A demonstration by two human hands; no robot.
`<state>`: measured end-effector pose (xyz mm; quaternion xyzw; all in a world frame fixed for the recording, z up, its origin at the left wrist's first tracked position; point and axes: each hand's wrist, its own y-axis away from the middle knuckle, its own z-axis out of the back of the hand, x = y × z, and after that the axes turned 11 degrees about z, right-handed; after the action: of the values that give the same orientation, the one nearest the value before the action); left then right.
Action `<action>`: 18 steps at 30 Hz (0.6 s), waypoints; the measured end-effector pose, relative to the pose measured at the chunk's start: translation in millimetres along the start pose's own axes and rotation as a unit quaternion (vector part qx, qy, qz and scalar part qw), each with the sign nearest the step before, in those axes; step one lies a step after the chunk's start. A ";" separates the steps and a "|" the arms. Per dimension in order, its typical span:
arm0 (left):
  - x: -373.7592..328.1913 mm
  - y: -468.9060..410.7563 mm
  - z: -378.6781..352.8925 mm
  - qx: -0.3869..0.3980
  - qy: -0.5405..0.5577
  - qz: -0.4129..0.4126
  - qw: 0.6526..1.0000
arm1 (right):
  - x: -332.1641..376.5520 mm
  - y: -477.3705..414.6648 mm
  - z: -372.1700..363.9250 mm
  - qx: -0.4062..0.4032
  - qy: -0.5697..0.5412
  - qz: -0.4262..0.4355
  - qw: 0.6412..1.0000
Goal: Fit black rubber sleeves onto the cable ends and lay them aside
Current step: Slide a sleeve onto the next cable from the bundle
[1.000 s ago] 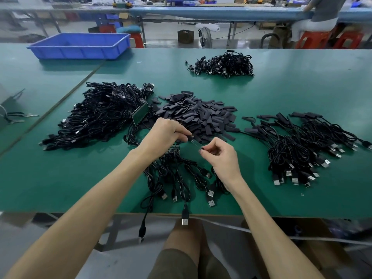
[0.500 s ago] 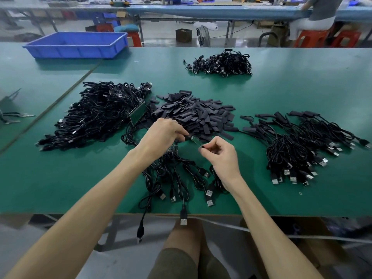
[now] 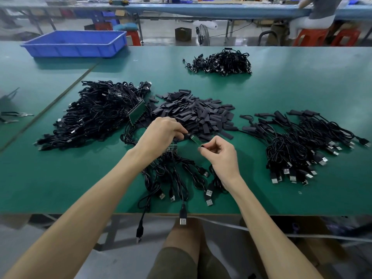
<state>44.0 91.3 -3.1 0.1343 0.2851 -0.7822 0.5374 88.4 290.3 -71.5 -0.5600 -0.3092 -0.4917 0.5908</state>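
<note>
My left hand (image 3: pixel 163 133) and my right hand (image 3: pixel 220 153) meet over the green table (image 3: pixel 281 93). Between them is a small green circuit board (image 3: pixel 195 140) on a cable end. The left fingers pinch the black part at its far end; whether that is cable or sleeve I cannot tell. The right thumb and forefinger pinch the board's near tip. A heap of flat black rubber sleeves (image 3: pixel 195 114) lies just behind the hands. A bundle of USB cables (image 3: pixel 177 176) trails from under the hands, and some plugs hang past the table's front edge.
A big pile of bare cables (image 3: pixel 94 115) with a green board panel (image 3: pixel 137 113) lies left. Sleeved cables (image 3: pixel 302 141) are spread at the right. Another cable pile (image 3: pixel 221 63) sits far back, a blue bin (image 3: pixel 76 44) at the far left, and a seated person (image 3: pixel 320 11) beyond.
Both hands stay in nearly the same place. They have drawn slightly apart, and the green board between the fingers shows more plainly than before.
</note>
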 end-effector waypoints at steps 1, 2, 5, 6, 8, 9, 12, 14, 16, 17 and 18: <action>-0.7 0.5 -0.1 0.000 -0.001 -0.003 1.000 | 0.1 0.0 0.0 0.002 0.001 0.001 1.000; -1.1 0.9 -0.1 0.000 -0.004 -0.005 1.000 | 0.2 0.3 0.2 0.003 0.002 0.001 1.000; -1.5 1.2 0.8 0.005 -0.026 -0.018 0.999 | 0.9 0.5 0.7 0.002 0.001 -0.002 1.000; -1.6 1.4 1.4 0.008 -0.038 -0.023 0.999 | 1.2 0.6 0.8 0.002 0.000 -0.003 1.000; -1.7 1.8 2.0 0.011 -0.058 -0.031 0.998 | 1.6 0.5 0.6 0.001 0.001 -0.004 1.000; -2.0 2.1 2.2 0.010 -0.067 -0.033 0.997 | 1.7 0.5 0.6 0.002 0.002 -0.003 1.000; -3.1 4.4 0.9 0.000 -0.081 -0.031 0.996 | 2.6 0.7 0.4 0.004 0.006 -0.003 1.000; -3.1 5.9 -0.2 -0.009 -0.078 -0.027 0.997 | 2.8 0.4 -0.2 0.004 0.008 -0.002 1.000; -3.0 6.6 -0.4 -0.005 -0.073 -0.026 0.997 | 3.1 0.7 -0.4 0.006 0.013 -0.002 1.000; -3.0 6.5 0.0 0.000 -0.076 -0.029 0.997 | 3.4 0.8 -0.3 0.009 0.015 -0.002 1.000; -3.1 6.5 0.5 0.003 -0.080 -0.031 0.996 | 3.8 1.0 -0.3 0.014 0.019 0.000 1.000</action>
<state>51.2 91.7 -3.1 0.0643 0.2432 -0.8076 0.5334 90.5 289.0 -68.4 -0.5417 -0.3049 -0.4982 0.6045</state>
